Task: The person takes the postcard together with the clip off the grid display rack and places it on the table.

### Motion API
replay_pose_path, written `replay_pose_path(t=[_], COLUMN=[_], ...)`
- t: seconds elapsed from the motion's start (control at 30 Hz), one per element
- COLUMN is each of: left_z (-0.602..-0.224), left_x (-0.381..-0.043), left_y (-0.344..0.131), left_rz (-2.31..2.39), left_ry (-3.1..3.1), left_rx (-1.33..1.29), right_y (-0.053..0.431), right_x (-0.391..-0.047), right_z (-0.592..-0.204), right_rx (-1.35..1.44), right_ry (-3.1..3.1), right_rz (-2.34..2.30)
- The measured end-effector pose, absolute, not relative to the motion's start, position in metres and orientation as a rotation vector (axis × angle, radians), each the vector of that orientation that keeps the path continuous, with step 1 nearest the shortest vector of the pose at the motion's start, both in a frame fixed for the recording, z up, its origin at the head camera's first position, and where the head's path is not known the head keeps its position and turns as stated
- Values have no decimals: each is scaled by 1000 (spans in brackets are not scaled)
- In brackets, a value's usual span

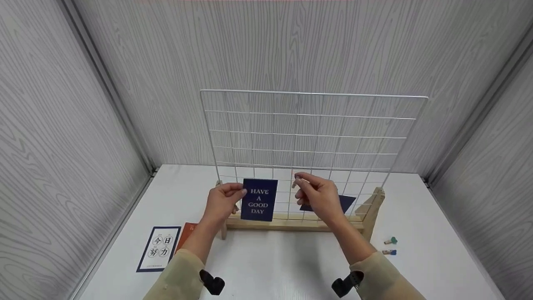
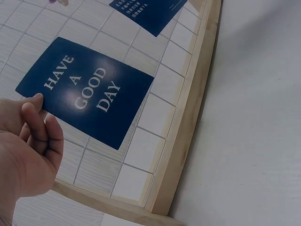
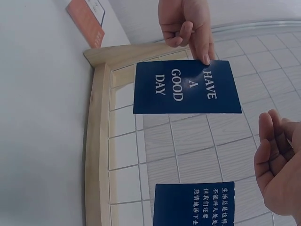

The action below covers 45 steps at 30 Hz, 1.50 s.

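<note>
My left hand [image 1: 222,202] pinches the left edge of a dark blue card [image 1: 259,200] lettered "HAVE A GOOD DAY". The card is upright in front of the white wire grid [image 1: 314,135]. To its right, my right hand [image 1: 322,198] is raised before the grid, thumb and forefinger pinching a small clip [image 1: 294,183]. The clip is mostly hidden by the fingers; a bit of it [image 2: 57,2] with purple shows at the top edge of the left wrist view. A second dark blue card [image 3: 194,203] with white characters is at the grid, partly behind my right hand in the head view.
The grid stands in a wooden base [image 1: 291,225]. On the white table [image 1: 266,262], a blue-bordered white card [image 1: 159,249] and an orange-red card [image 1: 186,233] lie at left. Two small clips, one green [image 1: 391,240] and one blue [image 1: 389,252], lie at right.
</note>
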<state>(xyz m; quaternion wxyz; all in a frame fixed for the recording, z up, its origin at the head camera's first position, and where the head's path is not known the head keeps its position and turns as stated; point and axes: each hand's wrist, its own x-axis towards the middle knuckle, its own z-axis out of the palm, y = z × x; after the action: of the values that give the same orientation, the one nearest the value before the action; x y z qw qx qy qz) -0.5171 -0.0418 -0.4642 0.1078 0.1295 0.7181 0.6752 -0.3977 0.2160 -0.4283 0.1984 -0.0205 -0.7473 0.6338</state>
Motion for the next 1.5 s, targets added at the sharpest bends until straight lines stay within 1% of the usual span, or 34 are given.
replay_pose_path(t=[0.4,0.63,1.13,1.5], left_z=[-466,-470,-482,-493], left_x=[-503,-494,-490,-485], left_y=[-51,-59,-66,-70], left_rz=[2012,1999,1967,1942], left_ry=[2117,2146,2133,2120], left_rx=[304,281,189,134], right_y=[237,253,288,311], right_x=[-379,-363,-332,-313], right_z=[-443,-448,-464,-478], right_rx=[-191,-230,-386,-451], right_ry=[-2043,-2039,-2105,-2084], right_rz=[1833,1774,1686,1701])
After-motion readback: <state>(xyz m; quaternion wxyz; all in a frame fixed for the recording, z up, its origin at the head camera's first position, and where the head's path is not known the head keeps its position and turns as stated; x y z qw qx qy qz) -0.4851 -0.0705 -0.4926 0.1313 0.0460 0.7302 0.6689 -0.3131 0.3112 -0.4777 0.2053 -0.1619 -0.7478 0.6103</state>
